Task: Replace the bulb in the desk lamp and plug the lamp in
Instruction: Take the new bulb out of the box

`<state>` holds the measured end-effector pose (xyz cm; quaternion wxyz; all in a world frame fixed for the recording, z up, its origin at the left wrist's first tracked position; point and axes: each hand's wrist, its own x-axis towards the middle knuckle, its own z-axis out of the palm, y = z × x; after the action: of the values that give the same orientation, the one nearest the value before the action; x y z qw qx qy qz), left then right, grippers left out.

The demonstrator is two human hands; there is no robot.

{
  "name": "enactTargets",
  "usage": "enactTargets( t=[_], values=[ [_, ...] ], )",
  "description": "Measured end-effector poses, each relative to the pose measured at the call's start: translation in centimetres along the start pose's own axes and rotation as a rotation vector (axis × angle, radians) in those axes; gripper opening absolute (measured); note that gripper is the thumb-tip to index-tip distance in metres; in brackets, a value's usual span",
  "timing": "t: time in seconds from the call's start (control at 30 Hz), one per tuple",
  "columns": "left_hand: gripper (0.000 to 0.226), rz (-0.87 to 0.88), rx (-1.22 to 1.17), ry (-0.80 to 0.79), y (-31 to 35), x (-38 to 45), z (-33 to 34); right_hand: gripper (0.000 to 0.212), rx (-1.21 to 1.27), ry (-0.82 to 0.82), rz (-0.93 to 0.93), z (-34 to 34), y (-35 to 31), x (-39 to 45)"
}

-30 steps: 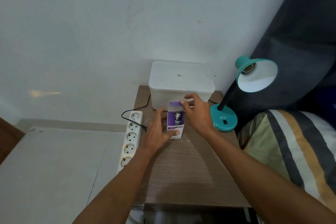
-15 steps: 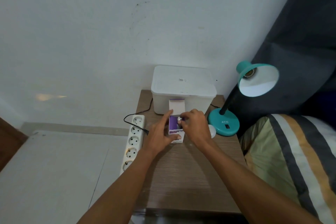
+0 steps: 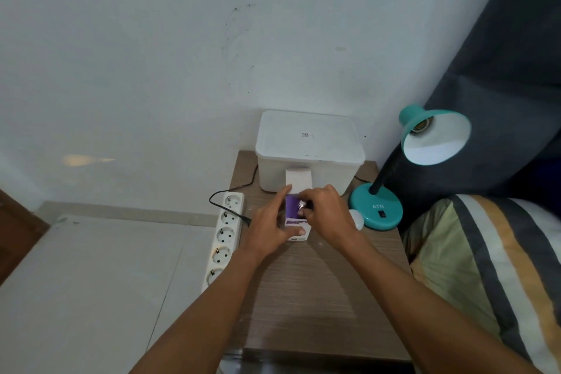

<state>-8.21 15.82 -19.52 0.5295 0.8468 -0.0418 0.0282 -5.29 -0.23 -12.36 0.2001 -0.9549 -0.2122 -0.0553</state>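
Note:
A small purple-and-white bulb box (image 3: 292,212) stands on the wooden bedside table (image 3: 318,291) with its top flap folded back. My left hand (image 3: 270,229) grips the box from the left side. My right hand (image 3: 326,215) pinches the metal screw base of the new bulb (image 3: 301,205), which pokes out of the box top. The teal desk lamp (image 3: 376,209) stands at the right with its shade (image 3: 435,138) tilted toward me and its socket empty. A white bulb (image 3: 356,218) lies on the table beside the lamp base, partly hidden by my right hand.
A white lidded plastic container (image 3: 309,146) sits at the back of the table against the wall. A white power strip (image 3: 226,234) lies along the table's left edge with a black cord (image 3: 224,194) plugged in. A striped pillow (image 3: 491,267) is at the right.
My right hand let the box flap fold back and came down onto the bulb's screw base. My left hand kept its hold on the box.

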Motion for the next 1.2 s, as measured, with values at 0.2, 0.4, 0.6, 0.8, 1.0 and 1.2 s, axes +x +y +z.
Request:
enactTargets(
  t=[0.2, 0.4, 0.6, 0.8, 1.0, 1.2],
  values=[
    [0.111, -0.023, -0.005, -0.007, -0.1, 0.1, 0.0, 0.032, -0.083, -0.087, 0.012, -0.4, -0.6, 0.6],
    [0.111, -0.019, 0.017, -0.012, 0.1, 0.0, 0.0, 0.034, -0.033, -0.100, 0.049, -0.2, -0.5, 0.1],
    [0.111, -0.025, 0.002, -0.027, 0.3, -0.1, -0.2, 0.030, 0.182, 0.038, 0.072, -0.2, 0.0, -0.4],
    [0.110, -0.024, 0.030, -0.026, 0.3, 0.1, 0.0, 0.029, 0.314, 0.228, 0.033, -1.1, -0.7, -0.1],
    [0.111, -0.027, 0.049, -0.016, 0.3, -0.1, -0.1, 0.022, 0.688, 0.505, 0.308, -2.3, -1.3, 0.8],
    [0.114, -0.018, 0.053, 0.015, 0.2, -0.4, 0.2, 0.011, 0.901, 0.233, 0.780, -1.6, 0.9, 1.8]
  ],
)
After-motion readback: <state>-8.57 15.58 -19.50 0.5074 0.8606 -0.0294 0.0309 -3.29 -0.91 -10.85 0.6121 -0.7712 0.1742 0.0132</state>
